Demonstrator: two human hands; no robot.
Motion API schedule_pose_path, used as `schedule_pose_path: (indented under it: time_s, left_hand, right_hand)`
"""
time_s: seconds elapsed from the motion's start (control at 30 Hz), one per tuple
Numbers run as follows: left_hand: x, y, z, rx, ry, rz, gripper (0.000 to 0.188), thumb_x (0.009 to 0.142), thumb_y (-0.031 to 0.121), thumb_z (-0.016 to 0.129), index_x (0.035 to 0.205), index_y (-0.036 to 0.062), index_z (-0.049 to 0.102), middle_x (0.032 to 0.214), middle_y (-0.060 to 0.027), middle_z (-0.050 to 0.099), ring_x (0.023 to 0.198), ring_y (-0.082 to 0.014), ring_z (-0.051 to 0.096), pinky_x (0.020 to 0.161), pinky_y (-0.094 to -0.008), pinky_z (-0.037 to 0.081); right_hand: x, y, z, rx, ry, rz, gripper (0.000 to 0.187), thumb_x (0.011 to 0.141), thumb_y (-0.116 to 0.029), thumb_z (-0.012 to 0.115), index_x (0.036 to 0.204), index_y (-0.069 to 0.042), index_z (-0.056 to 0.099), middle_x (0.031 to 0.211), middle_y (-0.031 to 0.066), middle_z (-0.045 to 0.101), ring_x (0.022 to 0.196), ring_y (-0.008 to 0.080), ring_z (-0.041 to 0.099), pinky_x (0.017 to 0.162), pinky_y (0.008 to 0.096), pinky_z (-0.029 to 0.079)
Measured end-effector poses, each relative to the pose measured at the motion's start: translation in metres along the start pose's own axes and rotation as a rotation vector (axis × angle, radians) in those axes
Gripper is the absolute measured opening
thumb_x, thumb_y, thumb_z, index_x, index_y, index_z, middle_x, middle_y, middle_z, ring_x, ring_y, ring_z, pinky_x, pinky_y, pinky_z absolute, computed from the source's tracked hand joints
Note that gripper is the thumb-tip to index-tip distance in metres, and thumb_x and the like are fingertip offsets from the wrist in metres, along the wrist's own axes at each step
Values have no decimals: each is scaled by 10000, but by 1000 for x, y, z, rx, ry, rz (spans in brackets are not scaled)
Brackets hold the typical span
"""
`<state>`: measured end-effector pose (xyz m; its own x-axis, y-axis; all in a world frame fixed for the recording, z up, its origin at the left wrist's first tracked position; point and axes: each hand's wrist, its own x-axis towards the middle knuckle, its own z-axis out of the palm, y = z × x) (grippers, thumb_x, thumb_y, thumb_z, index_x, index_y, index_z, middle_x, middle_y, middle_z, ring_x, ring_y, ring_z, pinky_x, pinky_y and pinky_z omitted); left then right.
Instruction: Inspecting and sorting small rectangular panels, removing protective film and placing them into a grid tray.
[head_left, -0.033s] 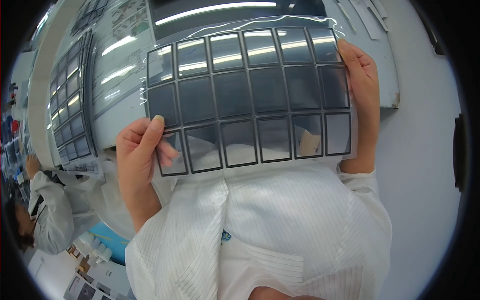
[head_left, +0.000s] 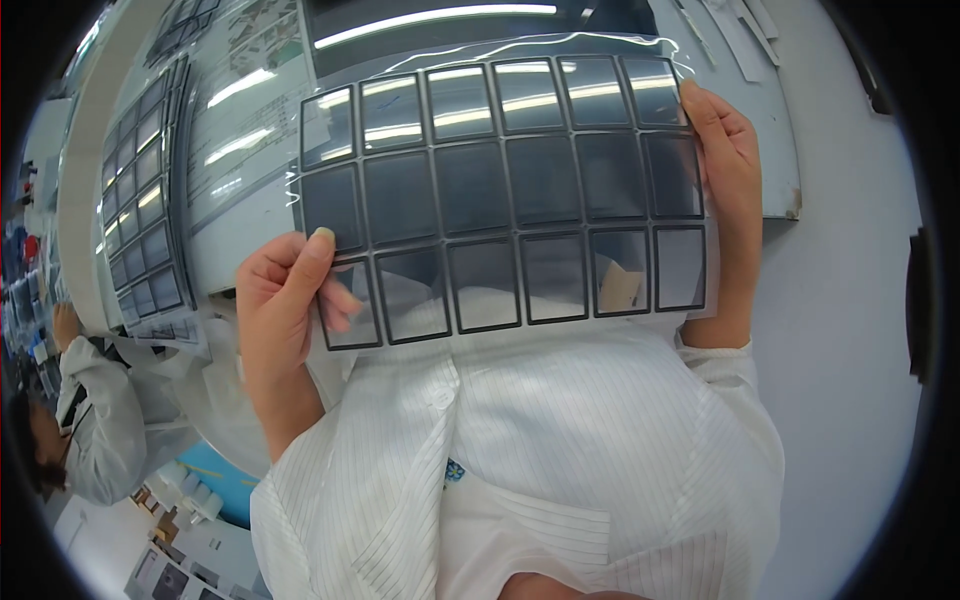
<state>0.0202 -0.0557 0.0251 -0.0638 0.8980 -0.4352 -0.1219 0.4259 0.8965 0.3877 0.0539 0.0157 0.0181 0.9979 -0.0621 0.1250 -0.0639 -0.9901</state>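
"How's the grip?"

"Pinched on both sides. The left hand (head_left: 275, 292) has its thumb over the lower left edge of the framed sheet (head_left: 505, 190), with fingers showing through a clear window; the right hand (head_left: 728, 142) holds the upper right edge, thumb in front."

"And the sheet?"

"Held up before the chest, near side of the desk (head_left: 778, 175): three rows of six dark-bordered windows, light streaks across the top row."

"Anything changed?"

"Barely. Against the previous picture, sheet and hands sit a touch further right, but so does the desk; perhaps only the head moved. I'd judge the work at the same point, a steady two-handed hold."

"Farther out?"

"A dark panel (head_left: 400, 52) beyond, similar sheets (head_left: 143, 205) at the left, and a co-worker's sleeve (head_left: 105, 450)."
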Motion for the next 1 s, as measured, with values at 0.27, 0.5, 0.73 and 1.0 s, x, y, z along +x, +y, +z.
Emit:
schedule_pose_path:
  time_s: [0.27,0.5,0.73,1.0]
  left_hand:
    - [-3,-1,4,19,-30,-30,270,914,226,639,743,21,606,559,-91,633,388,-97,534,361,-186,364]
    - [-10,9,24,78,-22,-37,208,859,175,700,735,19,636,570,-73,643,427,-83,562,381,-170,366]
    - [1,10,31,133,20,87,403,919,347,629,681,22,620,492,-17,556,367,-48,482,358,-180,335]
    - [26,12,14,289,16,155,535,934,453,567,598,38,579,393,31,408,332,-44,363,352,-213,266]
  right_hand:
    - [5,6,0,106,65,-19,233,957,-230,590,990,-18,680,666,-105,536,502,-44,360,439,136,232]
    - [9,11,-27,47,9,50,207,978,-214,552,968,-51,679,629,-104,457,508,-28,324,444,157,210]
    - [20,1,-28,-48,-8,11,258,976,-251,553,779,-105,632,492,-112,368,387,-22,237,377,186,161]
    - [27,-13,-9,-74,54,32,272,975,-279,549,751,-129,595,486,-109,363,374,-12,259,362,191,164]
